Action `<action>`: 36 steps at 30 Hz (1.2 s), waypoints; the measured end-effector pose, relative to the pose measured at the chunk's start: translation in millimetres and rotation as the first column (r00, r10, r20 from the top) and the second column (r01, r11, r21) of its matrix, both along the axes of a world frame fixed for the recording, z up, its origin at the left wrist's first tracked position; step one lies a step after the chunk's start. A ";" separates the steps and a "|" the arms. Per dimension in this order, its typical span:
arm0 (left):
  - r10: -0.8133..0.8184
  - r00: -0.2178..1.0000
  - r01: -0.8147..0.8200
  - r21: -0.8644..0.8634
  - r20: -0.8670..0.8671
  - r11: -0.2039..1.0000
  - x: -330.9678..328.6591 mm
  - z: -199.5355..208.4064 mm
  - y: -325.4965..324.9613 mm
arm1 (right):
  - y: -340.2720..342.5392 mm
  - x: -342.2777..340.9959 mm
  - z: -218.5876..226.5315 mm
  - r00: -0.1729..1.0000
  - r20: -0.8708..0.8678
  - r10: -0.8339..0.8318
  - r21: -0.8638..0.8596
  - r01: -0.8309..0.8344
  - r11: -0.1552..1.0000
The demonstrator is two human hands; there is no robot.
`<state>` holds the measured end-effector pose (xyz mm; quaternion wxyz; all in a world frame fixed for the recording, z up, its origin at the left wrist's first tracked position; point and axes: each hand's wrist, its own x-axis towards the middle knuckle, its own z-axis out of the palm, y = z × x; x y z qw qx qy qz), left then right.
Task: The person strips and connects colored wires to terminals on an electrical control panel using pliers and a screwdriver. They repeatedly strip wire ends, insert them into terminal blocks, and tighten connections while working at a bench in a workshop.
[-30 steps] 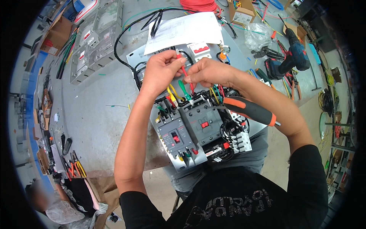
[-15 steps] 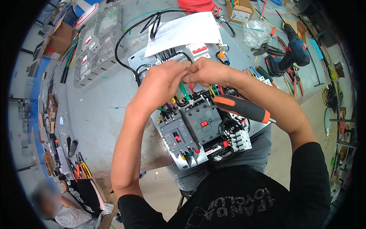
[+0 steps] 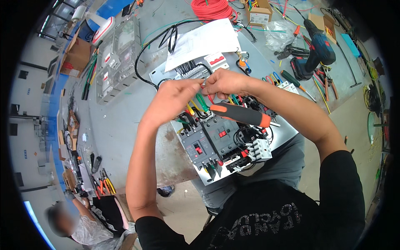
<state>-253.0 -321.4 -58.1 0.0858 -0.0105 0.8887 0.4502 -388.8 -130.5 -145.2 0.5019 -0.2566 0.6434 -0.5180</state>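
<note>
My left hand [image 3: 177,98] and my right hand [image 3: 227,83] meet above the far half of a metal mounting plate [image 3: 207,176], fingertips pinched together. A red wire [image 3: 211,100] rises to the right fingertips; whatever the left fingers hold is hidden. Just below them stand green wires [image 3: 202,102] and a yellow wire [image 3: 191,110]. Nearer me sit two dark grey circuit breakers [image 3: 221,134] [image 3: 197,148] with red switches. An orange-and-black screwdriver [image 3: 241,115] crosses over the plate below my right hand, its shaft pointing right; I cannot tell what supports it.
White paper [image 3: 204,43] covers the plate's far edge by a terminal strip [image 3: 192,73]. Left of it are clear-covered boxes [image 3: 121,58]. A cordless drill [image 3: 318,52], pliers [image 3: 331,85] and a green-handled screwdriver [image 3: 291,79] lie right. Another person [image 3: 89,227] is at lower left.
The orange-and-black screwdriver has shifted left across the plate. My hands stay together at nearly the same spot, the left one turned slightly. The whole view has swung a little.
</note>
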 end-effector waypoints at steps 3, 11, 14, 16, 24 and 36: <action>0.223 0.948 -0.291 0.336 0.228 0.896 -19.4 3.8 -7.7 | 3.1 -2.6 -5.6 1.000 -0.023 0.019 -0.007 -0.019 1.000; 0.132 0.886 -0.162 0.032 0.445 0.986 -40.4 6.4 -2.1 | 1.9 -0.2 -10.1 0.999 -0.046 0.010 -0.062 -0.012 0.998; 0.097 0.889 -0.171 0.127 0.447 0.977 -40.8 7.1 1.3 | 4.5 -5.4 -13.5 0.993 -0.119 0.002 -0.063 -0.009 0.998; 0.067 0.896 -0.120 0.094 0.439 0.988 -40.1 3.8 -1.4 | 8.1 -6.2 -12.3 0.981 -0.189 -0.039 -0.070 0.027 0.997; -0.023 0.974 -0.031 0.233 0.224 0.972 -32.5 -12.1 7.4 | 37.3 -0.5 27.8 0.652 -0.731 -0.200 -0.318 -0.067 0.946; -0.144 0.987 0.116 0.312 0.070 0.943 -37.4 -43.9 5.1 | 61.0 17.1 64.5 0.155 -0.985 -0.080 -0.083 -0.008 0.997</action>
